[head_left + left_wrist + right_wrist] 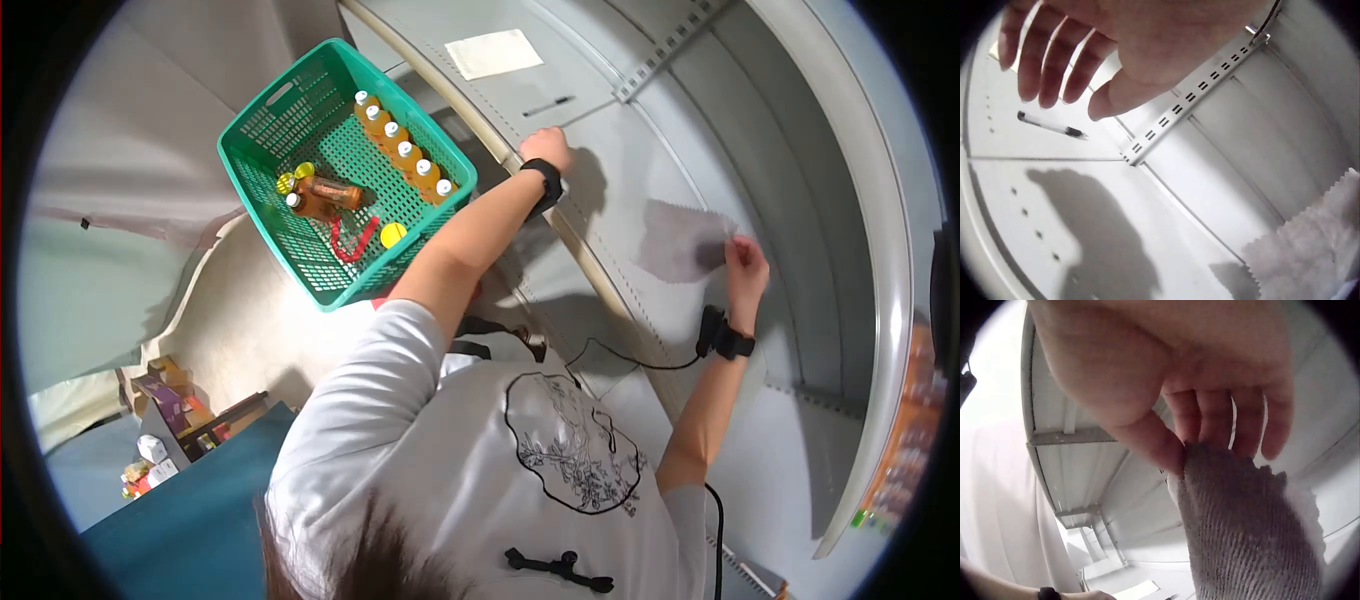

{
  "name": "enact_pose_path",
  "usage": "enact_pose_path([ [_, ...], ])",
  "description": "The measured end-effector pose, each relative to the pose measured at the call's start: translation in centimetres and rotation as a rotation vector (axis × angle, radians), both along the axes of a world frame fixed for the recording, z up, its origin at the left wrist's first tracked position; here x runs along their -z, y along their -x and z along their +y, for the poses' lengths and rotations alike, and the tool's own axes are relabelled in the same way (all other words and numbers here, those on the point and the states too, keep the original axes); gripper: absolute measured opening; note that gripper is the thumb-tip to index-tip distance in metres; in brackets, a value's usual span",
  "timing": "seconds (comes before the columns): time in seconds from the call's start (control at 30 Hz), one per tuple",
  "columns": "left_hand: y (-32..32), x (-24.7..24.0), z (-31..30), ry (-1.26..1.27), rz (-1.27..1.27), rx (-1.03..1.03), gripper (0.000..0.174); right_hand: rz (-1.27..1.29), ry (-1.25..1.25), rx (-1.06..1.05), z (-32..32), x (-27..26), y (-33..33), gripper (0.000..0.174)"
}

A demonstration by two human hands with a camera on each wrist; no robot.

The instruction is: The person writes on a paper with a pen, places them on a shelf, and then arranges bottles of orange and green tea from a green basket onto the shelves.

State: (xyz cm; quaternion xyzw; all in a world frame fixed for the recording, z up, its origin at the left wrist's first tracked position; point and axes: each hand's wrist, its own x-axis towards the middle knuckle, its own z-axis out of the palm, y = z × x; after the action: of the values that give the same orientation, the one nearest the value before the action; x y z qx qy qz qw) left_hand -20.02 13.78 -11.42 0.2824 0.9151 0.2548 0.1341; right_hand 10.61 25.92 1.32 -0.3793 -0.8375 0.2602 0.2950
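Observation:
My right hand [746, 272] pinches a corner of a thin grey-mauve cloth [682, 240] with a zigzag edge, over the pale shelf. In the right wrist view, thumb and fingertips meet at the top edge of the ribbed cloth [1250, 531], which hangs down from them. My left hand [548, 150] is at the shelf's front edge and holds nothing. Its fingers [1050, 69] are loosely bent in the left wrist view, with the hand's shadow on the shelf below. A black-tipped clear pen [1052, 125] lies near those fingers.
A green basket [232, 165] stands left of the shelf, with a row of orange drink bottles [405, 152] and two darker bottles [325, 195] inside. Pale paper [493, 54] lies farther along the shelf. A slotted metal upright [1175, 112] rises at the back. A black cable [640, 362] runs to the right wrist.

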Motion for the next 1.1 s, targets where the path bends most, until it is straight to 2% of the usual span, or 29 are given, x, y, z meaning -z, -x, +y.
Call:
enact_pose_path([
  [0.13,5.7,0.9,1.9,0.100,0.098,-0.024,0.025,-0.154,0.055,-0.046,-0.6,-1.0,4.6,0.015],
  [0.17,7.0,1.0,2.4,0.175,0.026,0.000,0.028,-0.200,0.072,-0.026,-0.6,-1.1,5.8,0.015],
  [0.27,9.9,3.3,3.3,0.120,0.069,-0.020,0.026,-0.314,0.057,-0.043,-1.3,-2.0,9.9,0.015],
  [0.33,11.0,4.1,3.7,0.133,0.029,0.005,0.025,-0.306,0.066,-0.062,-2.0,-2.6,12.8,0.016],
  [0.53,12.7,5.7,3.3,0.097,0.021,0.183,0.021,-0.270,0.248,-0.311,-2.9,-3.2,20.8,0.012],
  [0.57,13.2,5.6,3.0,0.027,-0.001,0.168,0.019,-0.274,0.248,-0.306,-3.1,-2.9,22.0,0.012],
  [0.63,14.7,5.7,2.1,-0.127,0.028,0.085,0.016,-0.239,0.239,-0.461,-3.6,-2.5,24.7,0.012],
  [0.77,20.1,5.5,0.4,-0.144,0.039,-0.054,0.021,-0.230,0.329,-0.543,-2.9,-0.6,30.2,0.011],
  [0.9,24.2,5.9,-1.1,-0.113,0.110,-0.166,0.022,-0.269,0.406,-0.551,3.0,4.7,35.6,0.011],
  [0.97,24.9,6.0,-1.3,-0.061,0.127,-0.192,0.022,-0.327,0.225,-0.520,6.5,8.8,38.3,0.019],
  [1.0,25.1,6.1,-1.2,-0.059,0.117,-0.196,0.022,-0.336,0.227,-0.523,7.3,10.2,39.5,0.019],
  [1.07,25.2,6.6,-1.1,-0.075,0.143,-0.195,0.023,-0.472,-0.437,-0.212,7.4,12.7,40.4,0.029],
  [1.1,25.4,7.0,-0.8,-0.075,0.156,-0.190,0.024,-0.476,-0.434,-0.210,6.8,13.4,40.5,0.029],
])
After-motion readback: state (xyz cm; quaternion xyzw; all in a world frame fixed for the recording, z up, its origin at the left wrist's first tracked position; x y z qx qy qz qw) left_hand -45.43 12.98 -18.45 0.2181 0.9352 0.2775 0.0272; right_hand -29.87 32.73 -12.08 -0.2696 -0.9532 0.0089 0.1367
